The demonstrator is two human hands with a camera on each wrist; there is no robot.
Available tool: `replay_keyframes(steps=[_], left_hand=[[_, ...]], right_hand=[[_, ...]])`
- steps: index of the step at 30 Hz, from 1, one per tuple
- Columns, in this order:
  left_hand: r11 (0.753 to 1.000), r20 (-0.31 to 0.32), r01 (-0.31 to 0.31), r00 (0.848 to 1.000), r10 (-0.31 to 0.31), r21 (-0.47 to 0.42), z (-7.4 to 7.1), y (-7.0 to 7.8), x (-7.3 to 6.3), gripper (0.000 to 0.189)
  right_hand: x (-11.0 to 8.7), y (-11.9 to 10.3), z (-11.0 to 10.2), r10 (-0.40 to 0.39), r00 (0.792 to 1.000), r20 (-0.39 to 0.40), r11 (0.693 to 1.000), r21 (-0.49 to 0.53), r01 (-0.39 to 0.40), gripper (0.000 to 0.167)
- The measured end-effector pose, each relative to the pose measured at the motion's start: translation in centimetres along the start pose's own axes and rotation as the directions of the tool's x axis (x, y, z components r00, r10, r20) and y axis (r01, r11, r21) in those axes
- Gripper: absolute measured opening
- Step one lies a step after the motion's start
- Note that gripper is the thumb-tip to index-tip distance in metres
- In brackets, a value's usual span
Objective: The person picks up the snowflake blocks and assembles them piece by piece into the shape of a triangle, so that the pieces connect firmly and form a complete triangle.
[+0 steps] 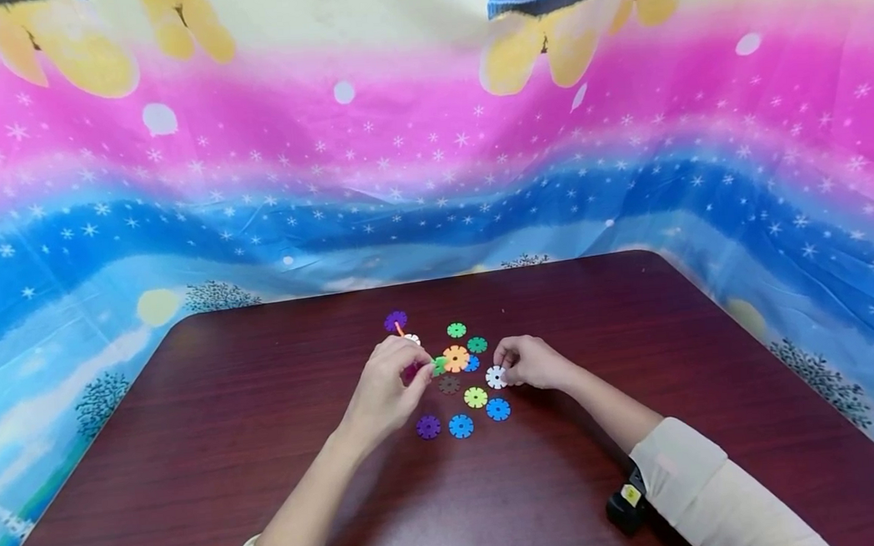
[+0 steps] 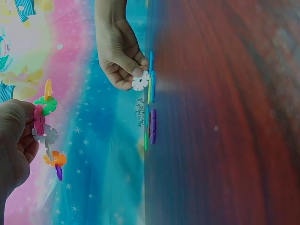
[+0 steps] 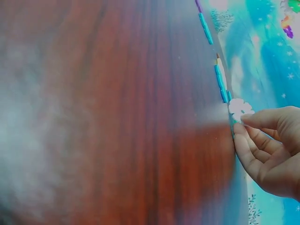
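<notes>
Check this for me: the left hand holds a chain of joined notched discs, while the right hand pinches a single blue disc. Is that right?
Not quite: the disc pinched by the right hand is white, not blue, as the left wrist view shows. The left hand does hold a chain of joined notched discs.

You have eight loose discs on one bench (image 1: pixel 264 392): three blue discs (image 1: pixel 455 426), two green discs (image 1: pixel 456 327), one yellow-green disc (image 1: pixel 471 397), one brown disc (image 1: pixel 445 385) and one purple disc (image 1: pixel 424 427). You hold one white disc (image 1: pixel 492 375) and one chain (image 2: pixel 39 123); in the chain you count one yellow-orange piece (image 2: pixel 48 89), one green piece (image 2: pixel 48 104), one pink piece (image 2: pixel 38 115), one orange piece (image 2: pixel 52 158) and one purple piece (image 2: pixel 59 173). You cannot tell how many whitish pieces (image 2: pixel 50 135) join these.
</notes>
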State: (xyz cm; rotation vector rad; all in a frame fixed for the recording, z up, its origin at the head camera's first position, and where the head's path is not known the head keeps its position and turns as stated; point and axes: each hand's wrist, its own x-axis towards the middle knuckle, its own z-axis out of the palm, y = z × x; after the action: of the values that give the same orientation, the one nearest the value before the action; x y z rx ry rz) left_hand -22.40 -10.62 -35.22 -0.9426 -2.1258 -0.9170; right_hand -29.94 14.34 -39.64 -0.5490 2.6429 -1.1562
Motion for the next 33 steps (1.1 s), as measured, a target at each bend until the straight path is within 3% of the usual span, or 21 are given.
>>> replay_keyframes(steps=[7, 17, 20, 25, 27, 33], left_hand=[[1.000, 0.024, 0.012, 1.000, -0.012, 0.000, 0.0, -0.1, 0.0, 0.012], [0.997, 0.093, 0.065, 0.993, -0.068, 0.034, 0.2, -0.5, -0.1, 0.013], [0.997, 0.106, 0.068, 0.992, -0.072, 0.039, 0.3, -0.6, -0.1, 0.013], [0.997, 0.118, 0.072, 0.990, -0.076, 0.037, 0.3, -0.6, -0.2, 0.013], [0.996, 0.124, 0.078, 0.989, -0.082, 0.037, 0.2, -0.6, -0.2, 0.013], [0.994, 0.136, 0.100, 0.985, -0.105, 0.041, 0.1, -0.5, -0.2, 0.013]], right_hand=[[-0.5, -0.3, -0.1, -0.062, 0.993, -0.103, 0.995, 0.070, 0.069, 0.015], [-1.6, -1.5, 0.5, -0.184, 0.944, -0.273, 0.959, 0.162, 0.233, 0.017], [-1.9, -1.9, 0.6, -0.185, 0.940, -0.286, 0.937, 0.236, 0.256, 0.018], [-2.3, -2.5, 0.8, -0.185, 0.944, -0.274, 0.860, 0.420, 0.290, 0.018], [-2.5, -2.7, 1.0, -0.197, 0.942, -0.271, 0.840, 0.448, 0.305, 0.018], [-3.0, -3.4, 1.2, -0.247, 0.933, -0.262, 0.832, 0.437, 0.343, 0.016]])
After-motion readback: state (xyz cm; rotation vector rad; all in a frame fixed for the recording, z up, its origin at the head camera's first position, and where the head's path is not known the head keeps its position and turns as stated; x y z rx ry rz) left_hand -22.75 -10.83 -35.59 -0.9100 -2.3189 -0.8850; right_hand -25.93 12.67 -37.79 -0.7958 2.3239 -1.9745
